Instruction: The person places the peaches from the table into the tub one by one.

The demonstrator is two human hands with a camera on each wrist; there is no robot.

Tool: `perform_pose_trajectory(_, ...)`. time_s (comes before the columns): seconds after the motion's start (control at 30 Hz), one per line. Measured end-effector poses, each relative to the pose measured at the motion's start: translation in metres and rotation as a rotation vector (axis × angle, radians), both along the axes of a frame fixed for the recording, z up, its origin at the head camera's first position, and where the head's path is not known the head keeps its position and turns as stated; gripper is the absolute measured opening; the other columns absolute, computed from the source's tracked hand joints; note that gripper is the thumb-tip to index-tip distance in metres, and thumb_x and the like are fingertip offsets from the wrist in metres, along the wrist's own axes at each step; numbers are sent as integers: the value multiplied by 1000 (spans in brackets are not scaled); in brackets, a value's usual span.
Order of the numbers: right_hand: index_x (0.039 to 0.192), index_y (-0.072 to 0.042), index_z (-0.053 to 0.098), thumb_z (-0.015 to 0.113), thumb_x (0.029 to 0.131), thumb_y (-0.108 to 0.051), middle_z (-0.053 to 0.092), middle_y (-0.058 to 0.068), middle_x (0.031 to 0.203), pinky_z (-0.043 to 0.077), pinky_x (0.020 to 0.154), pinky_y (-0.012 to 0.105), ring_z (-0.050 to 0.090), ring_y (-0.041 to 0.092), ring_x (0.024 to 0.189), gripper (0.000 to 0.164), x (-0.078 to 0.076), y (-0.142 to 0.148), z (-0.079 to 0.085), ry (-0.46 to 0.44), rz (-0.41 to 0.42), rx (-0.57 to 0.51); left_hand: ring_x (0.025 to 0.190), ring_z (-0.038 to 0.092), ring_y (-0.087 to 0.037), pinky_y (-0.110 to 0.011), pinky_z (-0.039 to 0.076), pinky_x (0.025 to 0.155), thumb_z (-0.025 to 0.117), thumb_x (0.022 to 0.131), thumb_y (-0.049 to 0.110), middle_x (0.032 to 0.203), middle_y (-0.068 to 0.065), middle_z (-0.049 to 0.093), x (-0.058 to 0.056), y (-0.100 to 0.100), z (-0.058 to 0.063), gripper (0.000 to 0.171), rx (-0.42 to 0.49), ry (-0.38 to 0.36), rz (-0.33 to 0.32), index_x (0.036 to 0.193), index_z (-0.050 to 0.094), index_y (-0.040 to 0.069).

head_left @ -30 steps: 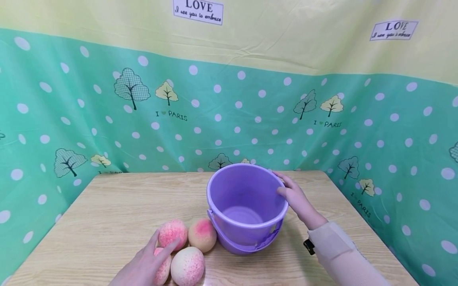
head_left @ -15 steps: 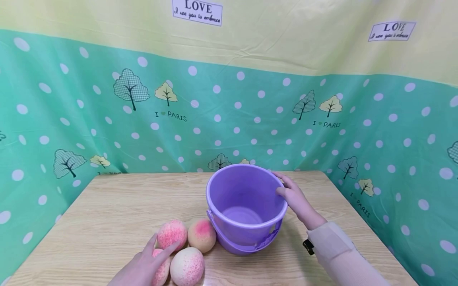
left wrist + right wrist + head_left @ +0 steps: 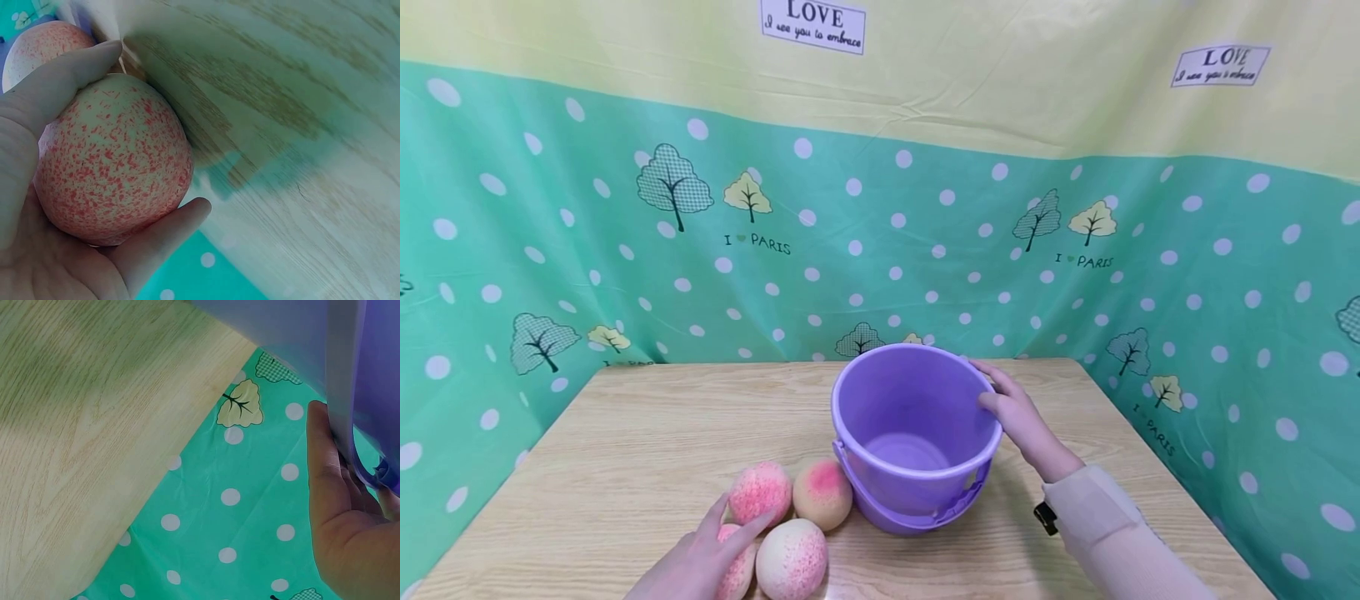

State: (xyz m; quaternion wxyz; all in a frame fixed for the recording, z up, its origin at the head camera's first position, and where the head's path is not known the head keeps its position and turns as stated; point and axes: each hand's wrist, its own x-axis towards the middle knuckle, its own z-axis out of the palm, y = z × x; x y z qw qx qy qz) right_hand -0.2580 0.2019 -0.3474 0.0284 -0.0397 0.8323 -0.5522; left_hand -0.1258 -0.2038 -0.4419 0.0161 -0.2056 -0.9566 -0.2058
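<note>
My left hand (image 3: 688, 558) is around a pink-speckled peach (image 3: 737, 575), thumb on one side and a finger on the other in the left wrist view. In the head view its fingers also reach a deep-pink peach (image 3: 760, 487). Close by lie a pale peach with pink speckles (image 3: 792, 560) and a tan one with a red blush (image 3: 822, 496), the latter against the bucket. The purple bucket (image 3: 887, 504) stands on the table with its handle lowered at the front. My right hand (image 3: 1018, 417) grips its right rim, thumb on the inner side; the other fingers are partly hidden.
The wooden table (image 3: 647, 433) carries everything. Behind it and along both sides hangs a green and yellow curtain (image 3: 820, 250) with dots and trees. Inside the bucket only its bare floor (image 3: 910, 454) shows.
Hardly anything differs. The whole head view has shifted very slightly; both hands, the peaches and the bucket keep their places.
</note>
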Motion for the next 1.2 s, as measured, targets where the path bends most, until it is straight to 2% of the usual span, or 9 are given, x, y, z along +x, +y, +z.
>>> perform_pose_trajectory(0.17,154,-10,34,48,83,-2,44,31,145,52,94,42,58,41,121,72,1,0,0,4,-2,2,103,62,-34,-50,50,69,74,62,76,148,-40,26,0,-1,0,100,44,-79,-3,149,38,44)
perform_pose_trajectory(0.4,154,-9,34,48,83,-3,44,32,146,52,95,43,57,42,122,73,0,0,0,9,-2,4,102,65,-31,-42,51,69,71,62,80,144,-39,35,-1,-3,-3,99,-9,15,-7,148,42,41)
perform_pose_trajectory(0.5,154,-9,34,47,83,-3,44,32,146,52,96,44,57,43,122,72,-2,0,-1,11,-1,9,100,65,-32,-46,51,68,73,61,79,143,-39,36,-1,-5,-5,99,-8,-26,-1,147,43,41)
perform_pose_trajectory(0.6,153,-10,35,47,83,-3,45,31,145,52,95,43,58,42,121,72,-3,0,-2,8,-7,8,99,63,-37,-52,51,68,77,62,73,139,-40,38,-1,-8,-6,98,2,-77,-8,146,46,35)
perform_pose_trajectory(0.73,153,-10,35,48,83,-3,46,31,144,53,94,42,59,42,120,72,-2,1,-1,6,-10,2,97,62,-38,-53,51,66,79,65,68,134,-39,43,-2,-12,-8,95,-22,-83,-25,145,47,28)
perform_pose_trajectory(0.9,154,-9,34,48,83,-3,46,32,144,53,93,42,60,41,118,72,-1,0,-1,9,-2,1,97,61,-38,-54,51,65,76,65,71,128,-34,48,-2,-12,-5,93,-47,-106,-14,143,47,29)
perform_pose_trajectory(1.0,153,-9,34,48,83,-3,46,32,144,53,93,42,60,41,118,72,-1,0,0,7,-2,-1,92,61,-30,-47,51,65,74,67,73,119,-26,54,-1,-12,-3,90,-89,-46,-31,141,49,28)
perform_pose_trajectory(1.13,154,-10,34,47,83,-3,46,31,145,53,93,42,60,41,119,72,-1,0,0,8,-1,-4,79,57,-17,-34,49,61,70,65,79,109,-14,56,1,-11,1,91,-160,29,-27,136,51,25)
perform_pose_trajectory(1.2,154,-9,34,47,83,-3,45,32,145,53,94,42,59,41,119,72,-2,1,-1,8,0,-3,77,55,-16,-33,48,59,69,63,81,109,-14,55,2,-10,3,93,-173,14,-9,135,52,24)
